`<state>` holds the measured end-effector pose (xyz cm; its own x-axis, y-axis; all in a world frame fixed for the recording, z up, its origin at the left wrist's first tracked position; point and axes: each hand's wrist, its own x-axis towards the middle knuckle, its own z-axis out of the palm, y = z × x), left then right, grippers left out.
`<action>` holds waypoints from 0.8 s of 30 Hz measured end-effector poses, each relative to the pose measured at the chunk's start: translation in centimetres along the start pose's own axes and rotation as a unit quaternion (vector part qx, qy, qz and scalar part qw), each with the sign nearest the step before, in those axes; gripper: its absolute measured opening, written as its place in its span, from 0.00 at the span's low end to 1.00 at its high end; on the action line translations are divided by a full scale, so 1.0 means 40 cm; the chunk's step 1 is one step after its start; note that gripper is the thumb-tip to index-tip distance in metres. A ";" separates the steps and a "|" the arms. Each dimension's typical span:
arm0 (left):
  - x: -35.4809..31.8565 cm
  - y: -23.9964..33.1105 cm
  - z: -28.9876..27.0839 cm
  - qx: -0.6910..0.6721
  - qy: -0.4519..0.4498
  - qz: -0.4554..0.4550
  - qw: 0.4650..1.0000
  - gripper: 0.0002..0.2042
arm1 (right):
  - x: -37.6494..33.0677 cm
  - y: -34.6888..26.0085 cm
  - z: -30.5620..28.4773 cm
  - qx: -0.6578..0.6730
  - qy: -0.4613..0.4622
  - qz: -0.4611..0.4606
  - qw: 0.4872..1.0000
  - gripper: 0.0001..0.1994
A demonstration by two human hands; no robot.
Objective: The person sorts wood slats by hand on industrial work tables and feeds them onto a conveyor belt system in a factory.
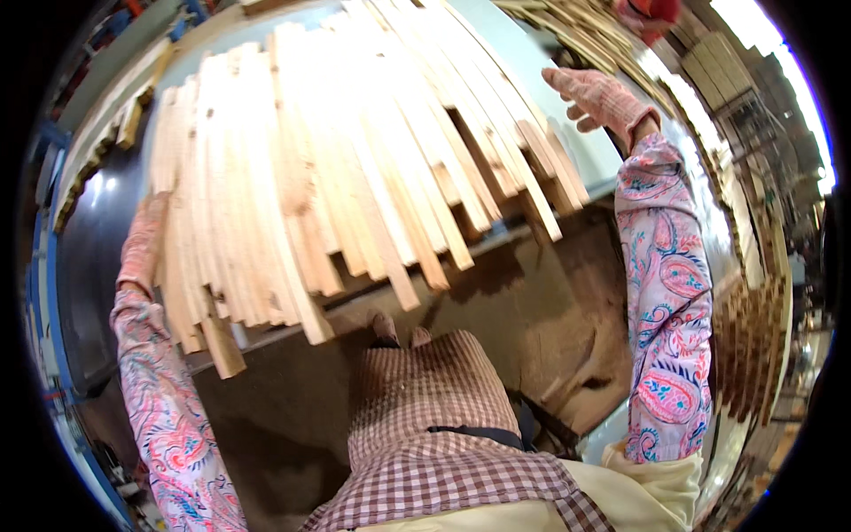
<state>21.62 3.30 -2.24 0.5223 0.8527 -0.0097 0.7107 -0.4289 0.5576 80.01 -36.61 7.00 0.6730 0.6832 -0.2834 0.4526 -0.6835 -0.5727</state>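
Dozens of pale wood slats (355,151) lie side by side on a light blue counter (523,62), fanned out, long axes running away from the person, near ends hanging unevenly over the counter's front edge. Left hand (142,244), in a pinkish knit glove, rests flat against the pile's left edge, fingers extended, not closed on anything. Right hand (598,97), same kind of glove, is raised just beyond the pile's right side, fingers spread and released, holding nothing; whether it touches the outermost slat isn't clear at this angle. So the pile sits between both hands, left hand nearer and in contact. Both arms wear paisley sleeves (665,293). Below, a checked apron (425,399) and dusty floor (541,310). More stacked wood strips (753,346) at right, approx. along the picture's rim. One short slat (222,346) juts out lowest at front left.
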 end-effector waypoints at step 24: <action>-0.084 0.179 -0.026 0.074 0.009 -0.225 0.971 0.42 | 0.120 -0.163 0.284 -0.225 0.264 0.032 0.937 0.33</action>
<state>24.48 -2.33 2.64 0.1352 0.9686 -0.2087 0.9260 -0.0486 0.3744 73.64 -25.97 0.62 0.8490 0.4958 0.1825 0.5225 -0.8391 -0.1514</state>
